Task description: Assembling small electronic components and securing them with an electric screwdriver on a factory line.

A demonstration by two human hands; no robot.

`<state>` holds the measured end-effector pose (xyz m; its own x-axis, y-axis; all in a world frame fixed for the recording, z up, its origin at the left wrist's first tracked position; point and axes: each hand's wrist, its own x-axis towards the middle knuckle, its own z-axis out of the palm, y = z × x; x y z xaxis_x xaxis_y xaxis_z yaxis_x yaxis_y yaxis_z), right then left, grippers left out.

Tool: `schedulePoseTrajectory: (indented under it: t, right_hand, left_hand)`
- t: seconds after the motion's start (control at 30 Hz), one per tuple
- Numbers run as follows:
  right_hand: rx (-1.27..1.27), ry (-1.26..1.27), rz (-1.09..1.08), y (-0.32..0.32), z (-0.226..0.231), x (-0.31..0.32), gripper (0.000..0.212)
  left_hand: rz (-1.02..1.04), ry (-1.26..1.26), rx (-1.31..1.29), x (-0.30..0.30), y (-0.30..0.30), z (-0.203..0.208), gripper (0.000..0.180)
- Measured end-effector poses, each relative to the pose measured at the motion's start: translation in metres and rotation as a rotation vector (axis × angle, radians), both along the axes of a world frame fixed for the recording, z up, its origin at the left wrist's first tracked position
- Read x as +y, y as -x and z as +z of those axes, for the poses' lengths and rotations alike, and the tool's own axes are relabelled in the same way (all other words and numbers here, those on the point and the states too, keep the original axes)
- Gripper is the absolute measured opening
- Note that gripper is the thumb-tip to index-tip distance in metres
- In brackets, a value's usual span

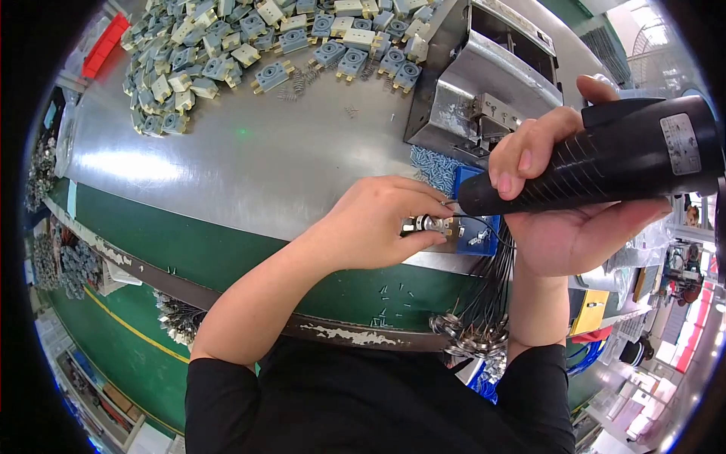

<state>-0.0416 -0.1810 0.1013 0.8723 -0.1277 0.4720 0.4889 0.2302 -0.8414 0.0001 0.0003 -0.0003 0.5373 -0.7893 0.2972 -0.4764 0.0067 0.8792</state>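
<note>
My right hand [563, 193] grips a black electric screwdriver [605, 155], held level with its tip pointing left. My left hand [382, 223] pinches a small silver metal part [427, 224] between thumb and fingers, right at the screwdriver's tip. Thin black wires [490, 284] hang from that spot over the bench edge in a bundle. Under the part sits a blue holder block [484, 234] at the edge of the steel benchtop [249, 159].
A large heap of grey-blue and cream plastic switch bodies [249, 41] covers the far side of the bench. A grey metal fixture [484, 76] stands behind my hands, with a patch of small screws [432, 168] beside it. A green ledge [189, 250] runs below the bench.
</note>
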Motion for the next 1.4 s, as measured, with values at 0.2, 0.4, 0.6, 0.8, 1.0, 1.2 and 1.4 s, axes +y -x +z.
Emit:
schedulePoseTrajectory:
  t: [0.2, 0.4, 0.6, 0.8, 1.0, 1.2, 1.4]
  right_hand:
    - [-0.021, 0.009, 0.03, -0.004, -0.007, -0.004, 0.114]
    - [0.035, 0.002, 0.013, 0.0, -0.006, -0.002, 0.114]
    - [-0.003, 0.031, -0.018, 0.009, 0.008, -0.012, 0.112]
    - [0.08, 0.06, -0.085, 0.025, 0.006, -0.002, 0.111]
    - [0.076, 0.07, -0.075, 0.025, -0.002, -0.002, 0.112]
    - [0.069, 0.028, -0.071, 0.026, -0.008, 0.001, 0.115]
    - [0.09, 0.052, -0.113, 0.028, -0.006, 0.007, 0.116]
  left_hand:
    - [0.01, 0.011, -0.006, -0.001, 0.0, 0.0, 0.029]
    - [0.001, 0.003, 0.001, 0.0, 0.001, -0.001, 0.03]
    - [-0.012, 0.01, 0.015, 0.0, 0.0, 0.0, 0.031]
    - [-0.025, 0.013, 0.031, -0.001, 0.0, -0.002, 0.029]
    - [0.002, 0.009, -0.014, -0.002, 0.0, -0.004, 0.025]
    - [-0.003, -0.009, -0.011, 0.0, 0.0, -0.005, 0.026]
    - [-0.015, 0.0, -0.019, -0.001, 0.0, -0.006, 0.026]
